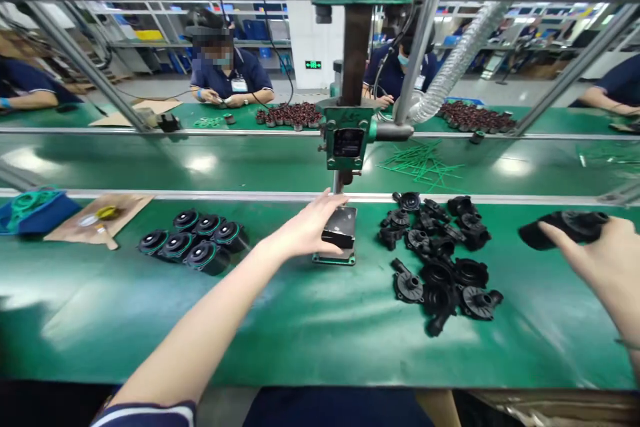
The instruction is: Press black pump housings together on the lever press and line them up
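Observation:
My left hand (307, 230) is at the left side of a black block (341, 227) on the press's base. Its fingers are stretched out behind the block and the thumb lies along the front; whether it presses on the block I cannot tell. My right hand (603, 253), raised at the right, is closed around a black pump (563, 225) lying sideways. Part of the pump is hidden by the hand. Between the hands lies a loose pile of black plastic pump covers (417, 240). Left of my left arm stand several black round motor housings (177, 245) with green rings.
The green press (345, 137) rises mid-bench. At left are a blue tray (43, 217) of green rings and cardboard (70, 223) with a brush (107, 237). Thin green strips (423, 163) lie behind the pile. Co-workers (233, 73) sit across, beyond metal rails.

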Action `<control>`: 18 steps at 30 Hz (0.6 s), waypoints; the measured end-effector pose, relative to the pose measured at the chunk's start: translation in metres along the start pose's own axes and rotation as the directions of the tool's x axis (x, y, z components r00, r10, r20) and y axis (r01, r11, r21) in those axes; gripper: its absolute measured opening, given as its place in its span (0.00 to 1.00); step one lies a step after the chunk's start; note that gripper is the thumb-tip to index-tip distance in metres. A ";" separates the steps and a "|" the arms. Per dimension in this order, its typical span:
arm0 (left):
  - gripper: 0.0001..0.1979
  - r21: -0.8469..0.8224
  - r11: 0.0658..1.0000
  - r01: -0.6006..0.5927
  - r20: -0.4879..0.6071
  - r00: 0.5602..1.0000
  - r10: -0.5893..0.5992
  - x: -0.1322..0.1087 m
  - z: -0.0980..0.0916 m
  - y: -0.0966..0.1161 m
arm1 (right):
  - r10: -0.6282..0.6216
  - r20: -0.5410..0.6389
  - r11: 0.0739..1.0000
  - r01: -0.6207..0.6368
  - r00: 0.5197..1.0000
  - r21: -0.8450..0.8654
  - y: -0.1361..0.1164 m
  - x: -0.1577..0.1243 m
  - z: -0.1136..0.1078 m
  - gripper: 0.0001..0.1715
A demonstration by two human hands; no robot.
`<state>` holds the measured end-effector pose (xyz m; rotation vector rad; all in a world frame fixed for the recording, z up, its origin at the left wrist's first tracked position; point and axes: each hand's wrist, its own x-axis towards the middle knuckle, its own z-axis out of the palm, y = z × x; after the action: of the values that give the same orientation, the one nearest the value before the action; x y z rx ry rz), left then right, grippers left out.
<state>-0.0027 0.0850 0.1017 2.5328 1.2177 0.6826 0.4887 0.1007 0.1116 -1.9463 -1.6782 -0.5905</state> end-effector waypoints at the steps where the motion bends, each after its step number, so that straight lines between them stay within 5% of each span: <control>1: 0.50 0.019 1.000 0.015 0.081 0.997 -0.016 0.004 -0.002 -0.009 | 0.115 0.063 0.993 -0.112 0.991 -0.044 0.026 0.001 0.014 0.38; 6: 0.45 0.186 0.978 0.090 0.186 0.974 -0.125 0.021 0.007 -0.017 | 0.379 0.109 0.918 -0.358 0.919 -0.171 0.112 0.007 0.061 0.47; 8: 0.46 0.213 0.971 0.111 0.198 0.968 -0.154 0.024 0.010 -0.015 | 0.478 0.023 0.850 -0.456 0.878 -0.264 0.120 0.018 0.057 0.48; 10: 0.46 0.211 0.970 0.121 0.200 0.966 -0.164 0.026 0.011 -0.016 | 0.440 -0.014 0.850 -0.421 0.898 -0.317 0.103 0.025 0.043 0.51; 12: 0.46 0.211 0.967 0.144 0.186 0.965 -0.184 0.026 0.011 -0.018 | 0.227 0.093 0.950 -0.200 0.969 -0.241 0.057 0.021 0.028 0.54; 14: 0.47 0.210 0.967 0.148 0.178 0.966 -0.186 0.025 0.010 -0.018 | -0.163 0.235 0.987 0.155 0.958 0.053 -0.009 -0.002 0.018 0.47; 15: 0.47 0.205 0.969 0.138 0.181 0.967 -0.176 0.025 0.010 -0.017 | -0.402 0.223 0.904 0.346 0.888 0.251 -0.044 -0.020 0.014 0.40; 16: 0.47 0.197 0.973 0.122 0.190 0.969 -0.160 0.025 0.010 -0.015 | -0.630 0.157 0.745 0.534 0.761 0.399 -0.077 -0.040 0.011 0.33; 18: 0.48 0.182 0.978 0.099 0.202 0.970 -0.136 0.023 0.009 -0.010 | -0.826 -0.004 0.498 0.733 0.564 0.464 -0.130 -0.080 0.009 0.25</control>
<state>0.0079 0.1093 0.0968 2.5619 1.3874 0.2801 0.3481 0.0594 0.0668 -0.8520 -2.5916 -0.2522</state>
